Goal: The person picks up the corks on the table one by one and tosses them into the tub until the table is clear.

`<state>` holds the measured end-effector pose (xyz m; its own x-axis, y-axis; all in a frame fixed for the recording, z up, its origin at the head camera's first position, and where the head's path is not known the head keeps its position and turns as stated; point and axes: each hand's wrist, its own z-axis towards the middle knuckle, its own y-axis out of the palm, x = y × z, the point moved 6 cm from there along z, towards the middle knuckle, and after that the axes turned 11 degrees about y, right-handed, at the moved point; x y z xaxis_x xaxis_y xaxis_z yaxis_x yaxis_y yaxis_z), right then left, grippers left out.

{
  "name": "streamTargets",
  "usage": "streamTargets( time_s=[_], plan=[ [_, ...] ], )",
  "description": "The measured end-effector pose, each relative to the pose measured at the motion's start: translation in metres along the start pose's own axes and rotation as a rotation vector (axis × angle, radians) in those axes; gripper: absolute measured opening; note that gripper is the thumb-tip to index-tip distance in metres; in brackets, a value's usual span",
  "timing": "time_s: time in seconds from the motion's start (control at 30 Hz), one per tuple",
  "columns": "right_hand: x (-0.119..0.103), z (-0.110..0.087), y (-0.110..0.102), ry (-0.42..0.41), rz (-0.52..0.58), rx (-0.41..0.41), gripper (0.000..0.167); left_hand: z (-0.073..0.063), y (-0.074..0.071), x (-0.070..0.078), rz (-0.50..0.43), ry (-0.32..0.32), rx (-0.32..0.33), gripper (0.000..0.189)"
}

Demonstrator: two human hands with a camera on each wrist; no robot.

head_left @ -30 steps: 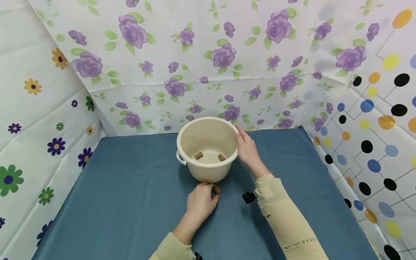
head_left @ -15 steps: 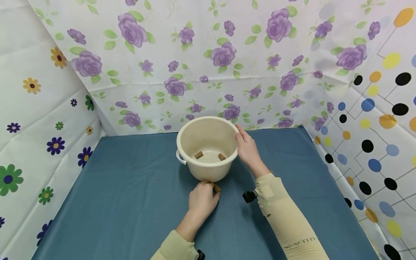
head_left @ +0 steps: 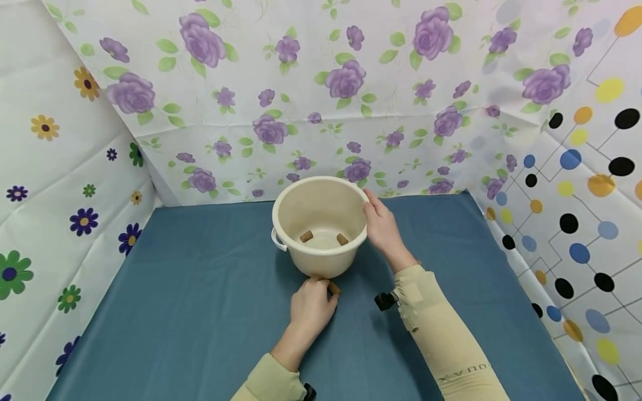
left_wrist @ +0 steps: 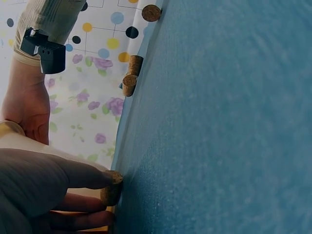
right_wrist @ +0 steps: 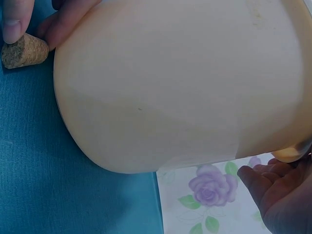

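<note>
A cream plastic bucket (head_left: 323,262) stands on the blue cloth, with two corks (head_left: 306,236) lying inside on its bottom. My right hand (head_left: 383,228) grips the bucket's right side at the rim, thumb on the rim and fingers outside. At the foot of the bucket, my left hand (head_left: 312,306) pinches another cork (right_wrist: 25,50) low at the cloth. The thumb presses on this cork in the right wrist view, and the fingers lie against the bucket's base. A white handle (head_left: 278,240) hangs at the bucket's left.
Several more corks (left_wrist: 129,85) lie on the cloth (head_left: 200,312) beyond, mostly hidden by the right arm in the head view. A floral sheet (head_left: 301,100) rises behind the table; a dotted sheet (head_left: 577,267) borders the right and a daisy-printed one (head_left: 65,223) the left.
The left hand has shifted very slightly to the right at the cork. Bucket and right hand keep their places; the head view has tilted a little.
</note>
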<state>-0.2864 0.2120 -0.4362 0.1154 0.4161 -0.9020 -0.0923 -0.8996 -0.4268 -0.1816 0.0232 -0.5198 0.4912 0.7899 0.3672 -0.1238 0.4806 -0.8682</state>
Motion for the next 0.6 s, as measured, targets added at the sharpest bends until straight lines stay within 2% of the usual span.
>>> streamTargets(
  time_s=[0.33, 0.6],
  plan=[
    [0.0, -0.002, 0.002, -0.003, 0.008, -0.021, 0.058, -0.002, -0.001, -0.002, -0.028, -0.002, 0.0, 0.013],
    [-0.001, -0.002, 0.001, -0.001, 0.006, -0.016, 0.058, -0.002, -0.012, -0.002, -0.059, 0.016, 0.029, 0.012]
  ],
)
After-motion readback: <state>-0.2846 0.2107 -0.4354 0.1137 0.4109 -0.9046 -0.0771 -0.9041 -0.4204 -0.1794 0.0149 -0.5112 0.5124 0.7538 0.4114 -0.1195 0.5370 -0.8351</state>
